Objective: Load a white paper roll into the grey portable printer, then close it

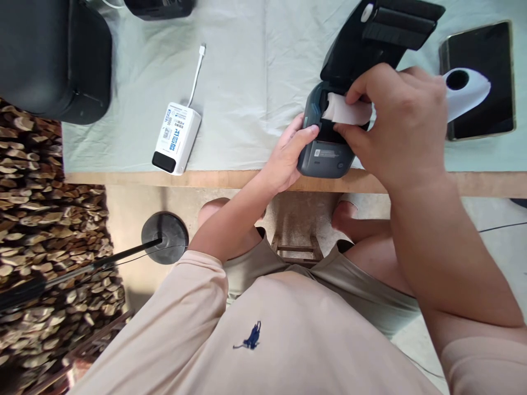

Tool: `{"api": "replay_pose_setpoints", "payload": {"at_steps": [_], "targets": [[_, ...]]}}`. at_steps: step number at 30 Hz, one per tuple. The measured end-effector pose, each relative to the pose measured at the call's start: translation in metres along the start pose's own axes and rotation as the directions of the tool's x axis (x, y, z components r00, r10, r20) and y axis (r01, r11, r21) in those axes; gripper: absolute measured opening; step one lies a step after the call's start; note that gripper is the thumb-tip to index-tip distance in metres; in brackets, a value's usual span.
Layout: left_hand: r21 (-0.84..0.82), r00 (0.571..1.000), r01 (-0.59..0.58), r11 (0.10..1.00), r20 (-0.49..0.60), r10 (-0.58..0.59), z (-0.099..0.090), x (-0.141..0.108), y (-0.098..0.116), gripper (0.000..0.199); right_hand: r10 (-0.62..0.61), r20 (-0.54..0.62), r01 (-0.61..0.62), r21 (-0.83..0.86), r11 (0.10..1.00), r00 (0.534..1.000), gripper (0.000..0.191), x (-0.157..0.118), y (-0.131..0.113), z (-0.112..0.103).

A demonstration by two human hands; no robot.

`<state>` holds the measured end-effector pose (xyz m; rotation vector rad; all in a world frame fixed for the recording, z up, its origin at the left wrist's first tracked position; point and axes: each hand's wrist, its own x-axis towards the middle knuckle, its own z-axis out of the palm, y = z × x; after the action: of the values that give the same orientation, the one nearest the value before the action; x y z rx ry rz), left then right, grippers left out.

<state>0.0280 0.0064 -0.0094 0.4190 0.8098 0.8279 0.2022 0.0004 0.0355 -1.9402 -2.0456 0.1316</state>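
Note:
A dark grey portable label printer (329, 156) sits near the front edge of the table with its black lid (362, 44) swung up. My left hand (288, 151) grips the printer's left side, thumb on its rim. Over the open compartment, my right hand (395, 115) pinches a small white paper roll (348, 109) between thumb and fingers. The roll's lower part lies within the compartment; whether it is seated I cannot tell. A white curved piece with a dark round hole (467, 101) sticks out beyond my right hand, its near end hidden by the hand.
A phone (480, 49) lies at the right, partly behind the white piece. To the left are a white power bank (177, 137) with a short cable (196, 74) and a large black case (57, 60). Another black object (160, 6) is at the back. A stand base (164, 236) is on the floor.

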Motion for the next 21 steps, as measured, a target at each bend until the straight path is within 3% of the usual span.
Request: {"api": "replay_pose_setpoints", "payload": {"at_steps": [5,7,11,14,18,21], "targets": [[-0.002,1.000,0.017,1.000,-0.012,-0.017,0.000,0.000,0.000,0.021,0.026,-0.010,-0.026,0.040,0.999,1.000,0.007,-0.004,-0.008,-0.004],[-0.001,1.000,0.019,1.000,-0.004,-0.019,0.001,0.000,0.001,0.021,0.020,-0.021,-0.019,0.056,0.998,1.000,0.012,-0.007,-0.010,-0.005],[-0.033,0.999,-0.030,0.999,0.036,0.031,0.004,-0.001,0.006,0.031,-0.080,-0.212,0.101,0.092,0.991,0.974,0.020,-0.012,-0.011,0.001],[-0.015,0.996,-0.070,0.997,0.058,0.071,0.006,-0.004,0.009,0.039,-0.211,-0.197,0.238,0.124,0.963,0.957,0.027,-0.015,-0.010,0.006],[0.099,0.996,-0.091,0.991,0.012,0.090,0.003,-0.004,0.008,0.022,-0.274,-0.169,0.304,0.194,0.933,0.947,0.026,-0.019,-0.009,0.002],[0.115,0.988,-0.127,0.985,0.098,0.116,-0.003,-0.003,0.005,0.006,-0.275,-0.211,0.329,0.286,0.900,0.938,0.022,-0.017,-0.008,-0.004]]}}
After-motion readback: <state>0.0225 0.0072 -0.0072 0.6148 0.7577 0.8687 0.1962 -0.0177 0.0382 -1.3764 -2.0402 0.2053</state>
